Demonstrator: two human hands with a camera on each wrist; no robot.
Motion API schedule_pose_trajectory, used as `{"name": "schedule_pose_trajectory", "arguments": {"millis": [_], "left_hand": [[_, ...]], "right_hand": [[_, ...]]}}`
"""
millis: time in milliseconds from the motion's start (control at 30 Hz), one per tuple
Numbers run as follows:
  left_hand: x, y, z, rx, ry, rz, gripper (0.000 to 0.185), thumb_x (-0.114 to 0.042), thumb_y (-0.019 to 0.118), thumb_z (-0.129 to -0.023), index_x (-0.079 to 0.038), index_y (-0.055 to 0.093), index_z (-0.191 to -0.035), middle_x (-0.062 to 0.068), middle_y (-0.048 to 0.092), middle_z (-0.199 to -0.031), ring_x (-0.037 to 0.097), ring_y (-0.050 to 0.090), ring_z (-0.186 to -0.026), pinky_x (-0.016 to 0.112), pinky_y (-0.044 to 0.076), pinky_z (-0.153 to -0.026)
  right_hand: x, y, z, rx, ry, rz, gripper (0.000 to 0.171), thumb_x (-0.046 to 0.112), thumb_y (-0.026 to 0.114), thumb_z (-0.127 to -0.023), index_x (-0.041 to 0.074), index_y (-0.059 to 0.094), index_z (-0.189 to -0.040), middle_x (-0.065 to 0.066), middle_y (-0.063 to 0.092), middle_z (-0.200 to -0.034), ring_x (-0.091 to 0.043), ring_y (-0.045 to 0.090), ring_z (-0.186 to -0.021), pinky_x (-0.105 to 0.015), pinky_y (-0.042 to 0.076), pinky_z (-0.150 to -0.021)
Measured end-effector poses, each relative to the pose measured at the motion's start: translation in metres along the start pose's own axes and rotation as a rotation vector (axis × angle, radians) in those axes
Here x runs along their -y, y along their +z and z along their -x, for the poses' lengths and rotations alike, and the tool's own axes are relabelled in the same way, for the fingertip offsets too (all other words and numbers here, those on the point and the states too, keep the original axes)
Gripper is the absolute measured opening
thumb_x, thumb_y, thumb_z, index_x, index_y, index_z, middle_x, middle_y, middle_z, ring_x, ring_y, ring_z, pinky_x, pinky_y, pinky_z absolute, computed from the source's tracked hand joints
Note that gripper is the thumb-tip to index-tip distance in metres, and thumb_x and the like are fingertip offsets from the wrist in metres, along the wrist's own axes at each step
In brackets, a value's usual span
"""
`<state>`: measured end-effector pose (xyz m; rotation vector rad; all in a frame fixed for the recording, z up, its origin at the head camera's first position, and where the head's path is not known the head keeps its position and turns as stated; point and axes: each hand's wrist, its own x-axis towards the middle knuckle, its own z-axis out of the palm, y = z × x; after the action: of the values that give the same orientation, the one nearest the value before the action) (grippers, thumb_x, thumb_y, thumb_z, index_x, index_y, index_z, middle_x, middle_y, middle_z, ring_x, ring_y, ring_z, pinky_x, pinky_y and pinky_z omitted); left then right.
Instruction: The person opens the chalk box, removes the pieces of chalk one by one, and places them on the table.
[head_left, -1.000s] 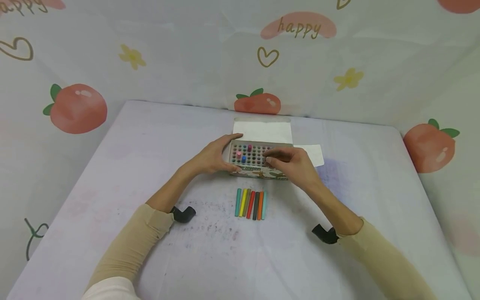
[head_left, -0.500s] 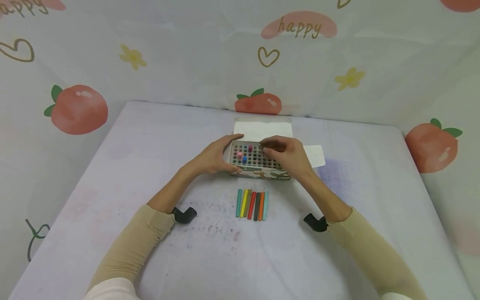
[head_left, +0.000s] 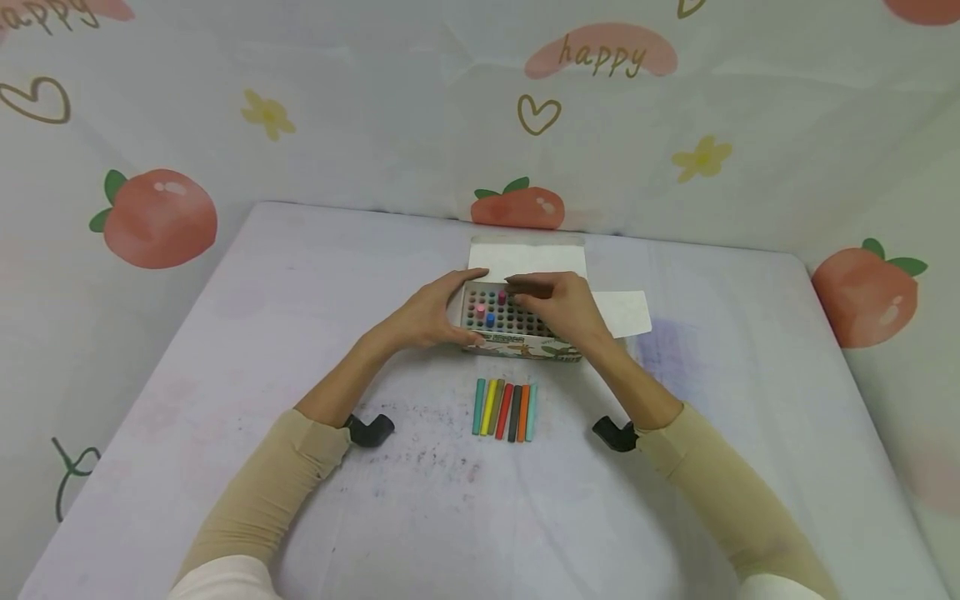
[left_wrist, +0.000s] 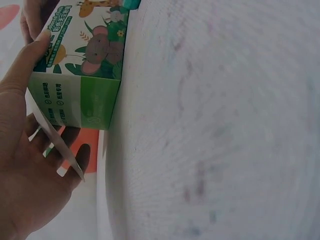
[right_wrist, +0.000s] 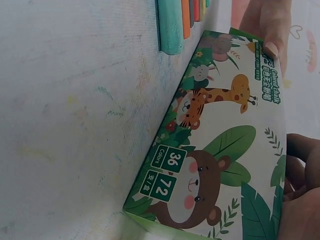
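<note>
An open chalk box point(head_left: 517, 342) printed with animals stands mid-table, and a few stick ends rise from its holed tray: pink, blue and magenta point(head_left: 501, 297). My left hand point(head_left: 453, 310) grips the box's left end, with the thumb on the front face point(left_wrist: 35, 50) and the fingers behind. My right hand point(head_left: 557, 304) hovers over the tray with bent fingers, its tips beside the magenta stick. Whether it pinches a stick is hidden. Several loose chalk sticks point(head_left: 504, 410) lie side by side in front of the box point(right_wrist: 225, 150). Their ends show in the right wrist view point(right_wrist: 172, 25).
The box's white lid flap point(head_left: 527, 260) lies open behind it, and a side flap point(head_left: 624, 311) sticks out to the right. The table cloth point(head_left: 420, 508) is smudged with chalk dust. Printed backdrop walls close in the table's far and side edges.
My right hand has moved left and away across the tray, from its right part to near the magenta stick. The left hand and the box have stayed put.
</note>
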<state>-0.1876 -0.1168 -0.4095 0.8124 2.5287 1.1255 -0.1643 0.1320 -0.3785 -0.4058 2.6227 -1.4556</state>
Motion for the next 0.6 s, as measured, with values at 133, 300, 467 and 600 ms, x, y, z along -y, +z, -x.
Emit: {"name": "schedule_pose_trajectory", "arguments": {"millis": [133,300,467,600], "left_hand": [[-0.0005,-0.0001,0.0002,0.003,-0.005,0.003,0.106,-0.039,0.09,-0.07,-0.023,0.031,-0.156,0.008,0.043,-0.148,0.023,0.046,-0.123,0.048,0.037,-0.104],[-0.0001,0.0003,-0.0003,0.004,-0.004,-0.004,0.105,-0.039,0.09,-0.071,-0.022,0.03,-0.156,0.008,0.041,-0.15,0.024,0.044,-0.129,0.047,0.035,-0.107],[-0.0001,0.0001,-0.0002,0.007,-0.007,0.0,0.105,-0.039,0.089,-0.071,-0.023,0.03,-0.157,0.008,0.041,-0.151,0.025,0.044,-0.128,0.049,0.035,-0.107],[-0.0008,0.0003,0.0004,0.011,-0.016,-0.002,0.105,-0.039,0.089,-0.072,-0.023,0.029,-0.157,0.008,0.042,-0.15,0.024,0.045,-0.125,0.049,0.036,-0.105]], "right_hand": [[0.0005,0.0016,-0.002,0.02,0.016,0.028,0.029,0.017,0.069,-0.094,0.012,0.072,-0.123,-0.006,0.072,-0.116,-0.02,0.068,-0.106,-0.039,0.051,-0.091],[0.0012,0.0027,-0.0046,0.041,0.026,0.08,0.027,0.019,0.069,-0.095,0.015,0.073,-0.121,-0.004,0.073,-0.113,-0.019,0.068,-0.103,-0.039,0.052,-0.088],[0.0016,0.0038,-0.007,0.053,0.034,0.133,0.027,0.023,0.07,-0.094,0.016,0.074,-0.119,-0.004,0.074,-0.11,-0.018,0.068,-0.1,-0.039,0.052,-0.084],[0.0002,0.0059,-0.0083,0.047,0.031,0.174,0.028,0.026,0.072,-0.093,0.016,0.075,-0.119,-0.004,0.074,-0.108,-0.018,0.069,-0.097,-0.039,0.053,-0.083]]}}
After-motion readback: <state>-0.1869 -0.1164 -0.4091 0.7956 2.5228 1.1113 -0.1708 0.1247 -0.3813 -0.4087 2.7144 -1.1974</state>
